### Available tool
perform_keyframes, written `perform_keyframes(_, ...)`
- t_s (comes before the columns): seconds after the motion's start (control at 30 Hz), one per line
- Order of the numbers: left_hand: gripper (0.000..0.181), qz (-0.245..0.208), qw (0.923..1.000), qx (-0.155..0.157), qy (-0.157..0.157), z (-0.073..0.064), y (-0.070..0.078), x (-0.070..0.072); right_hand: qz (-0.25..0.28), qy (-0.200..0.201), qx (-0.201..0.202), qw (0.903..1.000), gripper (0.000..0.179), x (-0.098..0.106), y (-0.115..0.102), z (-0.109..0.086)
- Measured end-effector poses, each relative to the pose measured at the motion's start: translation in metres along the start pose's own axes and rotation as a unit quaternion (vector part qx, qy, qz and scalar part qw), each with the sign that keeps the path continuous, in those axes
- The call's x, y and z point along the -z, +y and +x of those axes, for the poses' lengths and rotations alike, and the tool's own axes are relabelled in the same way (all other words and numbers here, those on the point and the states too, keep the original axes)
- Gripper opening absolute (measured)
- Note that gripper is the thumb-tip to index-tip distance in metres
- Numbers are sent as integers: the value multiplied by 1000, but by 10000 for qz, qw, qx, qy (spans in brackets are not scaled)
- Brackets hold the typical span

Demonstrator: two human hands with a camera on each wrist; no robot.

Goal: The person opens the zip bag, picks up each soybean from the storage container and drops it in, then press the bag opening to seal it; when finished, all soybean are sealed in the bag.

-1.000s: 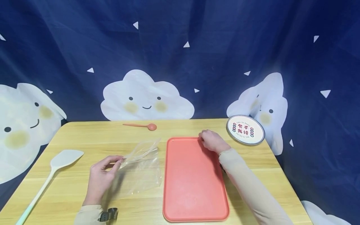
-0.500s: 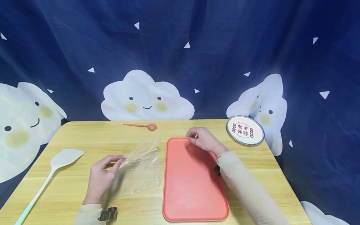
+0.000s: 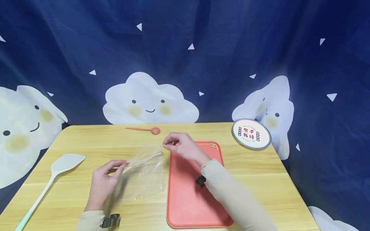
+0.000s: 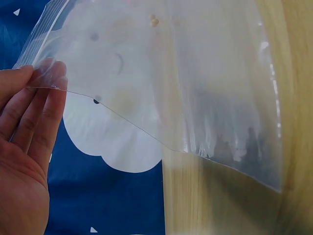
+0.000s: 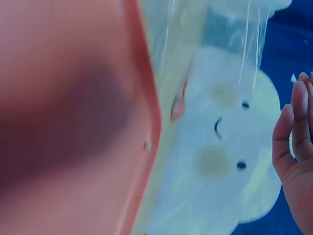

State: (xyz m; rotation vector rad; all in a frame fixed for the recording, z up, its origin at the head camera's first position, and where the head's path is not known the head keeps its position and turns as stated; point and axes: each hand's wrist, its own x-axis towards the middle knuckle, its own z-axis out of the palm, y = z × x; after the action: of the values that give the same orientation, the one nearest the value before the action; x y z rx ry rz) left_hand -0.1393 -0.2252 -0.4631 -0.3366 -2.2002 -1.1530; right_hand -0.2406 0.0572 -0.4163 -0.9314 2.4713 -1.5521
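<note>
My left hand (image 3: 105, 181) pinches the top edge of a clear zip-lock bag (image 3: 148, 179), whose mouth gapes upward over the table. In the left wrist view, thumb and fingers hold one corner of the bag (image 4: 220, 83). My right hand (image 3: 185, 147) is beside the bag's mouth, above the tray's far left corner, with a small yellowish bean between thumb and fingertips. Several similar beans (image 3: 214, 146) lie in the far right corner of the red tray (image 3: 190, 199). Small beans (image 4: 154, 20) show through the plastic; whether they are inside it I cannot tell.
An orange spoon (image 3: 155, 130) lies near the table's back edge. At the back right is an oval plate (image 3: 251, 134) with printed characters. A long white spatula (image 3: 67, 161) lies along the left side. Behind the table hangs a blue cloud-patterned curtain (image 3: 216, 64).
My right hand has moved left from the tray's far right corner to the bag's mouth, uncovering the beans in that corner. The left hand and bag have stayed put.
</note>
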Motion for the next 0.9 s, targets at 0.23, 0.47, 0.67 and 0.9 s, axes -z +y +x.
perform_keyframes(0.23,24,103,9999,-44,-119,2,-1,1,-103,-353,285,9989,7,-36,-11,19)
perform_keyframes(0.47,24,52,9999,-82,-57,1,-1,0,-944,-792,77,9924,8,-56,-16,28)
perform_keyframes(0.67,24,-14,10000,-76,-35,0,0,-3,-1377,-833,-48,9869,13,-59,-14,28)
perform_keyframes(0.9,25,33,10000,-78,25,0,-1,-2,-879,-565,148,9944,15,-39,-16,19)
